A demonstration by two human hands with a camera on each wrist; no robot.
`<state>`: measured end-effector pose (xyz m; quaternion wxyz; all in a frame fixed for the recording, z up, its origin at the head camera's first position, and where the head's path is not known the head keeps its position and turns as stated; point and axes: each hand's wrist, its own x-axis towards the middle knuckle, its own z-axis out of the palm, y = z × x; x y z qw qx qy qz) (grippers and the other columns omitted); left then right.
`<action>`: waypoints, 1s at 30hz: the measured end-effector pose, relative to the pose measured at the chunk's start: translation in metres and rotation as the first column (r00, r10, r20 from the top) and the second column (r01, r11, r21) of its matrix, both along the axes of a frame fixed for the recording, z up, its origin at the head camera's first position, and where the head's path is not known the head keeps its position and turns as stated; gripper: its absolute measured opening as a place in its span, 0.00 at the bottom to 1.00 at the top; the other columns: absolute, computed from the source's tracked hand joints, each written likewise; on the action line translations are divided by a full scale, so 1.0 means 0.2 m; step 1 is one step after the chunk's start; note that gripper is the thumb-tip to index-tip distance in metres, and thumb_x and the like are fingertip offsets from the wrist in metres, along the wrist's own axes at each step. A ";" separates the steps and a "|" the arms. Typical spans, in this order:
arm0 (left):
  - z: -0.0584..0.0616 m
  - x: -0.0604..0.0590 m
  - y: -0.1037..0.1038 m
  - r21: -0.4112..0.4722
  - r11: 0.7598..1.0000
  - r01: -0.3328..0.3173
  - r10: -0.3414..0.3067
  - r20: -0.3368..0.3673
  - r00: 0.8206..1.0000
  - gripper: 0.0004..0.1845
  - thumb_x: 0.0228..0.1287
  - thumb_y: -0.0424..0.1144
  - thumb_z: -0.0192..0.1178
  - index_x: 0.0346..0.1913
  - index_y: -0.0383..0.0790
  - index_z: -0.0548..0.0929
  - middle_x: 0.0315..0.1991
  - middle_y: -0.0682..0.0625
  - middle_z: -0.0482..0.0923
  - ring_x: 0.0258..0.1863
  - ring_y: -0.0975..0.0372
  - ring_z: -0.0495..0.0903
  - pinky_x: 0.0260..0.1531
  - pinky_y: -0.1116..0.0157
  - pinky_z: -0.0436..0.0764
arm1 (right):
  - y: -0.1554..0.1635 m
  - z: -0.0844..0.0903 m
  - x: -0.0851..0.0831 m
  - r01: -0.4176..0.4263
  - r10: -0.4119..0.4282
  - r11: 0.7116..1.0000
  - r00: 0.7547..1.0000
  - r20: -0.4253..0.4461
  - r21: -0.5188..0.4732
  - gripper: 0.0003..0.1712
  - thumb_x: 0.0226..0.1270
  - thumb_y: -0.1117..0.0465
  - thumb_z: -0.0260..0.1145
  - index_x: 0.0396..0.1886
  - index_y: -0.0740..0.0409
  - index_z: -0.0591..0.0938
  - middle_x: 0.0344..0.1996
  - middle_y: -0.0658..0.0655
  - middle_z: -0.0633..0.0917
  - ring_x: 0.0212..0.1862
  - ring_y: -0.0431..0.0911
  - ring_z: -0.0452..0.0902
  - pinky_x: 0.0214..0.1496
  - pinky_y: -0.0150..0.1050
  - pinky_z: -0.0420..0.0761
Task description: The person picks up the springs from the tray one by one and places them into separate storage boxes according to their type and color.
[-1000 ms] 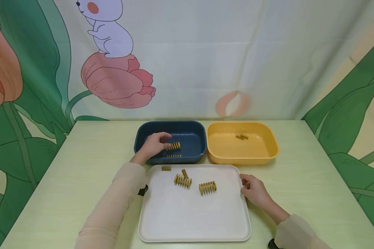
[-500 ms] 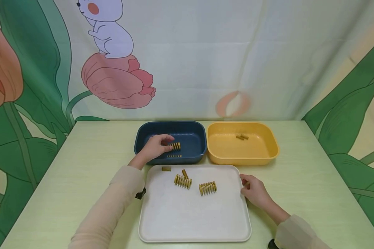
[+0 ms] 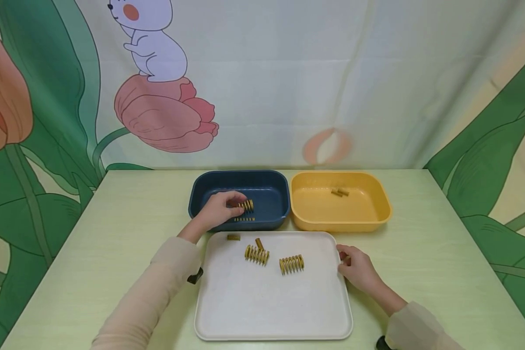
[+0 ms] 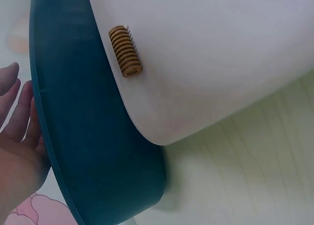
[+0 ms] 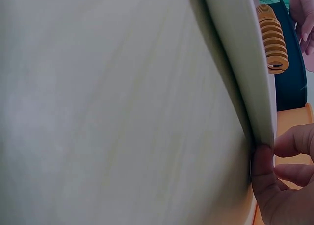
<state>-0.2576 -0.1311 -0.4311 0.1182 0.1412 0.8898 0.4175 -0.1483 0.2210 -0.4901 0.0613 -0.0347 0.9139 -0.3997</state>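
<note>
My left hand is over the left side of the dark blue bin, its fingers loosely bent. Beside its fingertips, overlapped by them, is a large brass-coloured coil spring inside the bin; another spring shows only partly above the near wall. In the left wrist view the left hand appears beyond the bin wall, with no spring visible between its fingers. My right hand pinches the right rim of the white tray, thumb and fingers on opposite sides of the edge.
On the tray lie two large springs, a slim spring beside one of them, and a small spring near the far-left corner. The yellow bin, right of the blue one, holds small slim springs.
My left hand has shifted slightly right and nearer within the blue bin, covering more of the spring there, which stays in place. The right hand and tray have not moved.
</note>
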 end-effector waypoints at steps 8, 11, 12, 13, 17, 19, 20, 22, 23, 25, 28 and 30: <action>0.02 0.03 0.01 0.004 1.000 0.016 -0.016 -0.024 1.000 0.17 0.68 0.32 0.59 0.58 0.33 0.78 0.55 0.38 0.80 0.53 0.49 0.78 0.55 0.53 0.78 | 0.00 0.01 0.00 0.004 -0.004 1.000 1.000 0.017 -0.010 0.29 0.53 0.76 0.60 0.58 0.80 0.74 0.38 0.64 0.79 0.34 0.45 0.72 0.33 0.29 0.72; 0.02 0.04 0.01 0.008 1.000 0.007 -0.007 -0.037 0.999 0.16 0.67 0.31 0.59 0.56 0.32 0.80 0.50 0.39 0.82 0.49 0.51 0.79 0.51 0.55 0.80 | -0.01 0.01 0.00 0.001 -0.001 1.000 1.000 0.017 -0.008 0.29 0.53 0.76 0.60 0.58 0.80 0.73 0.38 0.64 0.79 0.34 0.45 0.72 0.33 0.30 0.72; 0.02 0.05 0.01 0.010 1.000 0.004 -0.003 -0.039 0.999 0.15 0.67 0.31 0.59 0.55 0.32 0.80 0.48 0.39 0.82 0.47 0.51 0.79 0.50 0.57 0.81 | -0.01 0.01 0.00 0.001 -0.001 1.000 1.000 0.017 -0.006 0.29 0.53 0.76 0.60 0.58 0.80 0.73 0.38 0.64 0.78 0.34 0.45 0.72 0.33 0.30 0.72; 0.02 0.05 0.01 0.013 1.000 0.001 0.000 -0.040 0.999 0.15 0.67 0.31 0.59 0.54 0.32 0.80 0.47 0.40 0.82 0.45 0.52 0.79 0.48 0.58 0.81 | -0.01 0.01 0.00 0.000 0.000 1.000 1.000 0.018 -0.004 0.29 0.53 0.76 0.60 0.58 0.80 0.73 0.38 0.64 0.78 0.34 0.45 0.72 0.33 0.30 0.72; 0.01 0.06 -0.01 0.019 1.000 0.003 -0.003 -0.034 0.999 0.14 0.67 0.31 0.59 0.54 0.31 0.80 0.45 0.41 0.82 0.42 0.54 0.78 0.44 0.63 0.80 | -0.01 0.01 0.00 0.003 -0.003 1.000 1.000 0.021 0.001 0.29 0.53 0.76 0.59 0.58 0.80 0.73 0.37 0.64 0.78 0.34 0.45 0.72 0.33 0.29 0.72; 0.01 0.07 -0.01 0.022 1.000 0.005 -0.005 -0.029 1.000 0.14 0.67 0.31 0.59 0.54 0.31 0.80 0.44 0.41 0.82 0.41 0.55 0.78 0.43 0.64 0.79 | -0.01 0.01 0.00 0.005 -0.005 1.000 1.000 0.019 0.004 0.29 0.53 0.76 0.59 0.58 0.80 0.74 0.37 0.64 0.78 0.34 0.45 0.72 0.33 0.29 0.71; 0.01 0.07 -0.01 0.024 1.000 0.005 -0.005 -0.026 1.000 0.15 0.67 0.31 0.59 0.54 0.31 0.80 0.44 0.41 0.82 0.41 0.56 0.78 0.43 0.65 0.79 | -0.01 0.01 0.00 0.007 -0.007 1.000 1.000 0.019 0.006 0.29 0.53 0.76 0.60 0.58 0.80 0.74 0.37 0.63 0.79 0.34 0.45 0.71 0.33 0.30 0.71; 0.00 0.08 -0.02 0.027 1.000 0.011 -0.010 -0.025 1.000 0.14 0.67 0.31 0.59 0.53 0.29 0.80 0.44 0.40 0.82 0.40 0.56 0.78 0.42 0.65 0.79 | -0.01 0.01 0.00 0.006 -0.006 1.000 1.000 0.018 0.010 0.29 0.53 0.76 0.60 0.58 0.80 0.74 0.37 0.63 0.78 0.34 0.45 0.72 0.33 0.30 0.71; 0.00 0.08 -0.02 0.030 0.999 0.012 -0.011 -0.025 1.000 0.14 0.66 0.30 0.59 0.53 0.29 0.80 0.43 0.40 0.82 0.40 0.56 0.79 0.42 0.65 0.79 | -0.01 0.02 0.00 0.006 -0.006 1.000 1.000 0.019 0.011 0.29 0.53 0.76 0.60 0.58 0.80 0.74 0.37 0.63 0.78 0.34 0.45 0.71 0.33 0.30 0.71; 0.00 0.09 -0.02 0.034 0.999 0.014 -0.013 -0.025 1.000 0.14 0.66 0.30 0.59 0.53 0.28 0.80 0.43 0.40 0.83 0.40 0.57 0.79 0.41 0.65 0.79 | -0.01 0.02 0.01 0.007 -0.007 1.000 1.000 0.021 0.012 0.29 0.53 0.76 0.60 0.58 0.80 0.74 0.37 0.63 0.78 0.34 0.45 0.72 0.33 0.30 0.71; 0.00 0.10 -0.03 0.033 0.999 0.017 -0.016 -0.030 0.999 0.14 0.66 0.30 0.59 0.53 0.28 0.80 0.43 0.40 0.83 0.40 0.56 0.79 0.41 0.66 0.79 | -0.01 0.02 0.01 0.005 -0.005 1.000 1.000 0.017 0.010 0.28 0.53 0.76 0.60 0.58 0.80 0.74 0.37 0.63 0.78 0.34 0.45 0.72 0.33 0.30 0.72; 0.00 0.11 -0.03 0.032 0.999 0.014 -0.013 -0.028 1.000 0.14 0.67 0.30 0.59 0.53 0.29 0.80 0.43 0.40 0.82 0.40 0.56 0.79 0.41 0.66 0.79 | -0.01 0.02 0.01 0.002 -0.002 1.000 1.000 0.014 0.011 0.28 0.53 0.76 0.60 0.57 0.80 0.74 0.37 0.63 0.79 0.34 0.45 0.72 0.33 0.30 0.72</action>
